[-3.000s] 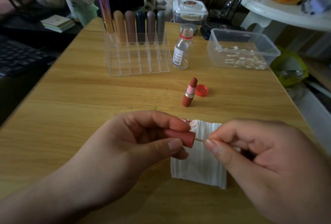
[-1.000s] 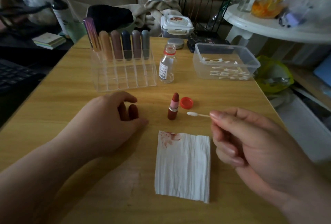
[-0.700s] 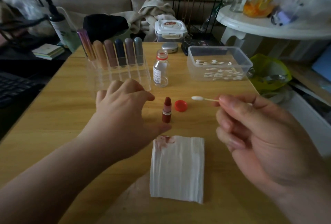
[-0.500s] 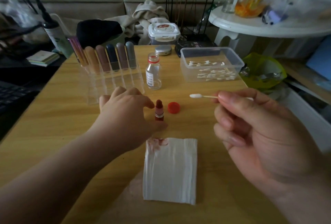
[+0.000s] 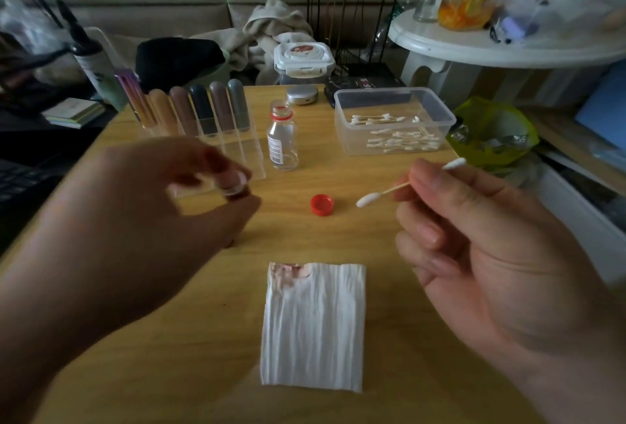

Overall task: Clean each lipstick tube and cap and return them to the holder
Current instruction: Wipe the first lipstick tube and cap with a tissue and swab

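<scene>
The wooden bench fills most of the view. Over its left side the left hand is motion-blurred, its fingers curled round a small lipstick tube, of which only a silvery band and a dark red base show between the fingertips. The tube is held off the bench, just in front of the holder. The right hand is raised over the right side, thumb and forefinger pinching a cotton swab near its middle, and the other fingers are loosely bent.

Between the hands, nearer the person, a folded white tissue lies flat, stained reddish at its far left corner. At the far right stands a clear plastic tub with loose swabs in it. At the far left is the clear holder, with six capped lipsticks upright in its back row. A small clear bottle with no cap stands just right of the holder. A red bottle cap lies on the bench between the hands, near the swab's lower tip.
</scene>
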Action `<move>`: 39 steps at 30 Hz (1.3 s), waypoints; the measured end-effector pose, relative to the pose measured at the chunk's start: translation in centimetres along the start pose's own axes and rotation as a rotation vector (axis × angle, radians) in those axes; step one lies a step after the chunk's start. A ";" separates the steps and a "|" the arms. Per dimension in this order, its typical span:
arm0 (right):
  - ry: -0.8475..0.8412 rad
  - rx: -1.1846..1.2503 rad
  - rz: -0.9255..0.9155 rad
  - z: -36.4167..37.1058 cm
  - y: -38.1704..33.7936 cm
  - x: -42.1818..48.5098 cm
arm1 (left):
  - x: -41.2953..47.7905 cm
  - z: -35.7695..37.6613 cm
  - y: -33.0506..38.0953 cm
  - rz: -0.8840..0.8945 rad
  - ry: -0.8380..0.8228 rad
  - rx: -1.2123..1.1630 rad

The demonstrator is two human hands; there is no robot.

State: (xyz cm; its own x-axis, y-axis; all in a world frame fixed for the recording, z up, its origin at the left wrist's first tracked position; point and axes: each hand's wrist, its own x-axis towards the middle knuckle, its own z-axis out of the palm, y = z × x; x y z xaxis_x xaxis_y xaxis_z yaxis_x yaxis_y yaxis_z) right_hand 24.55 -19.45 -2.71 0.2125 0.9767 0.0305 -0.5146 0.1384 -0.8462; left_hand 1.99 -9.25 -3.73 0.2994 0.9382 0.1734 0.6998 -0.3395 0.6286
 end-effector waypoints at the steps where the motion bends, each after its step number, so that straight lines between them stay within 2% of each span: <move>1: 0.006 0.000 0.005 0.0 0.1 0.0 | -0.5 -0.5 -1.1 -0.131 -0.031 -0.178; 3: 0.002 -0.011 0.015 0.2 0.5 0.0 | -2.8 -0.8 -2.8 -0.304 -0.127 -0.572; 5: -0.004 -0.026 0.028 0.4 1.0 0.0 | -4.7 0.3 -1.9 -0.280 -0.253 -0.894; 8: -0.008 -0.064 0.049 0.6 2.2 -0.2 | -6.9 2.0 0.3 -0.401 -0.356 -1.216; 10: 0.001 -0.088 0.066 0.6 3.0 -0.4 | -7.1 3.2 -0.4 -0.434 -0.374 -1.327; 16: 0.002 -0.206 0.046 1.3 4.4 -1.4 | -7.5 3.4 -0.8 -0.364 -0.415 -1.385; 21: -0.037 -0.405 -0.192 2.1 5.0 -2.2 | -7.7 2.9 -0.6 -0.351 -0.433 -1.327; 24: 0.010 -0.536 -0.250 2.1 5.6 -2.5 | -7.7 2.6 -1.0 -0.356 -0.450 -1.280; 39: -0.073 -0.423 -0.234 2.0 6.0 -2.2 | -7.8 3.4 -0.8 -0.290 -0.451 -1.277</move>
State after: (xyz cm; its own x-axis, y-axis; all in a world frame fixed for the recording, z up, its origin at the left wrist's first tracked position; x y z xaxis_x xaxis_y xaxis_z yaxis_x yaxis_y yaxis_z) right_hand 19.28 -20.47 -6.82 0.2158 0.9384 0.2697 -0.0739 0.2912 -0.9538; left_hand 1.30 -16.49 -8.16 0.5995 0.7786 -0.1852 -0.2274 0.3876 0.8933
